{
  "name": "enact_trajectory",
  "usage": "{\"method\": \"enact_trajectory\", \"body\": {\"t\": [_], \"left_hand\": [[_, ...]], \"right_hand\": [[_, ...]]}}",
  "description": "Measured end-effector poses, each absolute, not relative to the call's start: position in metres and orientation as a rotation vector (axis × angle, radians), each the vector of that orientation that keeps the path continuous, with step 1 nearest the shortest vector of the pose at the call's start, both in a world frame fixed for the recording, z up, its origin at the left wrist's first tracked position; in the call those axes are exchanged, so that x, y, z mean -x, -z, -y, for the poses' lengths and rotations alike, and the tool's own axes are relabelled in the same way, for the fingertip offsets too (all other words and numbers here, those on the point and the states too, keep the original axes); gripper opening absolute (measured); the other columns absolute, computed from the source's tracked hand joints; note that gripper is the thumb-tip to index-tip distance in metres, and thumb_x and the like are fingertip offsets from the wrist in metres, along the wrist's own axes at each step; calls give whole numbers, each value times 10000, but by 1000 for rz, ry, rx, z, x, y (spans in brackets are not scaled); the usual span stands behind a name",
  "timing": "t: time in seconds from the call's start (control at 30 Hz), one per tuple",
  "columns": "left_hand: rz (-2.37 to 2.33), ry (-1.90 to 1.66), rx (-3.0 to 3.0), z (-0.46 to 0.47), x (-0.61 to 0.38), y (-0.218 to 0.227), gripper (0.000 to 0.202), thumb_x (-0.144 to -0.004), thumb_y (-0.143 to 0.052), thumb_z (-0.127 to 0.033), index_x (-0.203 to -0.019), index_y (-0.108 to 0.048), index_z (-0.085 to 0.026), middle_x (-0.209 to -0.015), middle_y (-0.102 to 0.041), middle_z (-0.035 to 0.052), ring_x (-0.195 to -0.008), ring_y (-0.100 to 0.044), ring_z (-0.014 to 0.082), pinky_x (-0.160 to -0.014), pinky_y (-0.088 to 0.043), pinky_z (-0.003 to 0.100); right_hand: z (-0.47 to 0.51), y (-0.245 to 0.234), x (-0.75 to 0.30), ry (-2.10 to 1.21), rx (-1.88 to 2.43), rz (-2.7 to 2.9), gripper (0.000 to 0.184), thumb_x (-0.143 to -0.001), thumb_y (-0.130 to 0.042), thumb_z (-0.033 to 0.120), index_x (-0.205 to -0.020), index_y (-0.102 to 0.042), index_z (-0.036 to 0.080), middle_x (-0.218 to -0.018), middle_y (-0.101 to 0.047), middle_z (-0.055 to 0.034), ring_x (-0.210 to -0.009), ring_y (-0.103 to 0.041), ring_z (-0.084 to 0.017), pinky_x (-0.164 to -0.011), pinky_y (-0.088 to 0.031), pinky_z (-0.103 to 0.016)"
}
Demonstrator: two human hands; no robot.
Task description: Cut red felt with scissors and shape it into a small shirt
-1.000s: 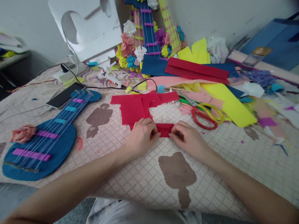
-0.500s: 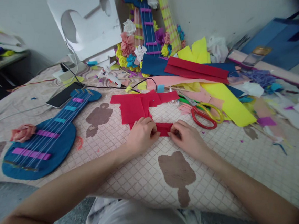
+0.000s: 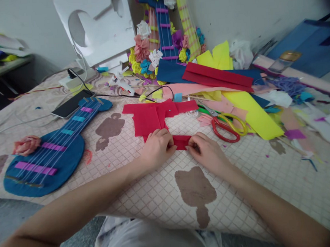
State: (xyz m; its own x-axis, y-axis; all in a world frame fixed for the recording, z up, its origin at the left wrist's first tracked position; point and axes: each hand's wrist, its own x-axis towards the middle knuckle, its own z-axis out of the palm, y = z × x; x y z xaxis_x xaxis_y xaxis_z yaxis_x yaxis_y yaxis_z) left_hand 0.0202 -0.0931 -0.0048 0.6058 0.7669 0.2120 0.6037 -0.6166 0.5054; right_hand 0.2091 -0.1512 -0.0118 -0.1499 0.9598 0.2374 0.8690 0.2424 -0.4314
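Observation:
A short strip of red crepe paper (image 3: 181, 142) is stretched between my two hands, close above the patterned tablecloth. My left hand (image 3: 159, 148) pinches its left end with curled fingers. At its right end, my right hand (image 3: 205, 150) grips the strip between thumb and fingers. Just beyond lie several cut red paper pieces (image 3: 149, 119), overlapping each other, the nearest partly hidden by my left hand. Scissors (image 3: 228, 128) with red and yellow handles rest to the right of my right hand.
A blue toy guitar (image 3: 50, 151) with a pink paper rose lies at left, near a phone (image 3: 72, 104). Behind are a glue gun (image 3: 123, 85) with its cable and flower-covered guitars (image 3: 165, 32) against the wall. Coloured paper sheets (image 3: 218, 77) and scraps fill the right side.

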Motion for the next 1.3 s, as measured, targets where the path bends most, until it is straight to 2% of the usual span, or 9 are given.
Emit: {"method": "enact_trajectory", "body": {"t": [0.13,0.3,0.43,0.5,0.6,0.77,0.93,1.1,1.3], "left_hand": [[-1043,-648,-2364,93,-19,6,95,-759,-554,-93,-801,-581,-174,-882,-609,26,-879,-536,181,-758,-409,317],[-995,-596,-2357,90,-17,8,186,-774,-531,-73,-808,-660,-203,-898,-610,22,-903,-545,185,-767,-392,323],[-1015,-603,-2394,90,-19,8,89,-821,-568,-196,-774,-642,-180,-848,-605,24,-837,-545,177,-727,-396,315],[-1051,-595,-2421,91,-21,8,124,-834,-587,-273,-771,-632,-176,-855,-607,31,-842,-546,188,-729,-398,326],[-1091,-573,-2440,93,-23,6,76,-814,-614,-246,-778,-623,-180,-880,-610,35,-866,-547,200,-750,-404,343],[-1069,-673,-2357,92,-20,9,89,-759,-609,-119,-825,-578,-170,-887,-593,31,-863,-543,184,-768,-436,332],[-965,-751,-2368,91,-16,12,286,-780,-566,-96,-1043,-593,-205,-1069,-557,61,-1004,-528,199,-855,-447,363],[-947,-663,-2427,90,-15,11,188,-821,-535,-116,-912,-667,-216,-1011,-607,38,-979,-542,195,-863,-438,373],[-927,-639,-2483,91,-14,9,153,-836,-564,-195,-950,-666,-201,-1028,-600,48,-969,-535,194,-861,-437,365]], "right_hand": [[152,13,-211,-316,1632,2021,130,-796,-516,107,-802,-453,219,-821,-534,-11,-737,-549,-167,-641,-424,-286],[152,11,-212,-351,1613,2092,168,-835,-454,88,-893,-527,228,-915,-585,-23,-784,-584,-165,-657,-432,-286],[151,9,-208,-320,1669,2077,92,-853,-479,146,-873,-528,221,-880,-588,-20,-754,-586,-164,-634,-424,-281],[151,9,-204,-265,1718,2073,25,-875,-493,215,-863,-515,219,-863,-583,-20,-745,-582,-172,-608,-411,-280],[151,11,-200,-175,1767,2090,28,-874,-494,217,-846,-491,220,-853,-570,-23,-735,-571,-181,-559,-379,-274],[151,18,-205,-185,1709,2001,84,-837,-474,142,-850,-454,223,-827,-544,-24,-725,-558,-184,-572,-406,-284],[151,19,-210,-148,1643,2029,226,-827,-476,127,-1028,-492,229,-1035,-539,-80,-835,-587,-210,-584,-464,-306],[152,10,-217,-196,1534,2226,179,-885,-472,191,-1039,-555,227,-1091,-570,-83,-913,-608,-219,-651,-517,-327],[152,6,-229,-239,1399,2339,293,-901,-497,234,-1193,-524,236,-1173,-573,-91,-1012,-604,-228,-781,-541,-372]]}}
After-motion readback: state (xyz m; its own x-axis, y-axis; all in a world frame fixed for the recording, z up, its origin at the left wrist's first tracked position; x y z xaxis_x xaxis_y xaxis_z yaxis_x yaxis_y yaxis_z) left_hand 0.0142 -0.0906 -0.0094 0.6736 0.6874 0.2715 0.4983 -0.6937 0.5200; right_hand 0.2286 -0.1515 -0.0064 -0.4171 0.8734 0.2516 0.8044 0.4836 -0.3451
